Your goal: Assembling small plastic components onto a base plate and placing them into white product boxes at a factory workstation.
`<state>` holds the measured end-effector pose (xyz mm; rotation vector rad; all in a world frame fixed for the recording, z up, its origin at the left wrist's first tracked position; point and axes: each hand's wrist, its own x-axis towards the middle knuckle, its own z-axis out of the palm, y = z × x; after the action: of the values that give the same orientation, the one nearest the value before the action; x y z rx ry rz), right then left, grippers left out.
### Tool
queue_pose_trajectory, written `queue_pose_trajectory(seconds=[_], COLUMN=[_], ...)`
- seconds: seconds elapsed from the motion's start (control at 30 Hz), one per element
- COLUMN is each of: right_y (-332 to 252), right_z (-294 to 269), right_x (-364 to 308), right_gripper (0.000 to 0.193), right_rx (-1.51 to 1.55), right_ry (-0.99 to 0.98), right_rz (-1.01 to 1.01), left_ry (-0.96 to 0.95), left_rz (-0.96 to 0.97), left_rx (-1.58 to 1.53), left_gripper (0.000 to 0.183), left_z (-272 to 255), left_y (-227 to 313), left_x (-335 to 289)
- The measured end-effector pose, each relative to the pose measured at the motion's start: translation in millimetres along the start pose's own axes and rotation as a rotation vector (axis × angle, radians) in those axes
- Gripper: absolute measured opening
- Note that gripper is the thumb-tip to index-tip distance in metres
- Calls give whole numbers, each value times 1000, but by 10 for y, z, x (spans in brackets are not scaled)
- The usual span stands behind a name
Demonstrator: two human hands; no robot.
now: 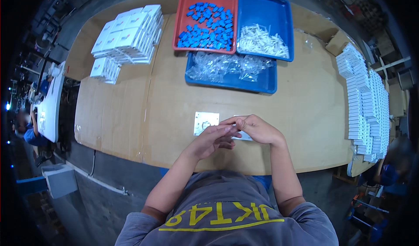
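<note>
My left hand and my right hand meet over the near middle of the cardboard-covered table. Both are on a small white flat box that lies mostly hidden beneath them. The right hand's fingers curl over its top edge, and the left hand's fingers stretch across it from the left. Just left of the hands, a second small white piece, square and flat, lies on the table untouched.
At the far edge stand a red tray of small blue parts, a blue tray of white parts and a blue tray of clear bags. White boxes are stacked far left and along the right. Another person sits at left.
</note>
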<state>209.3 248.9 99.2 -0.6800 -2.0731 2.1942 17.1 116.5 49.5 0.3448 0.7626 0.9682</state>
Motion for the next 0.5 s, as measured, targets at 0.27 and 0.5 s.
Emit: queue_pose_trajectory(seconds=[0.27,0.5], right_y=[-147,-262], right_z=[-1345,-2441], right_x=[155,745], right_gripper=[22,18], right_rx=[-262,-734], right_ry=[843,1145], right_rz=[-129,-302], left_ry=[81,44], left_rz=[-8,-42], left_rx=[-72,-68], left_gripper=[46,52], left_z=[-60,-16], left_y=[-51,-299], left_x=[-43,-103])
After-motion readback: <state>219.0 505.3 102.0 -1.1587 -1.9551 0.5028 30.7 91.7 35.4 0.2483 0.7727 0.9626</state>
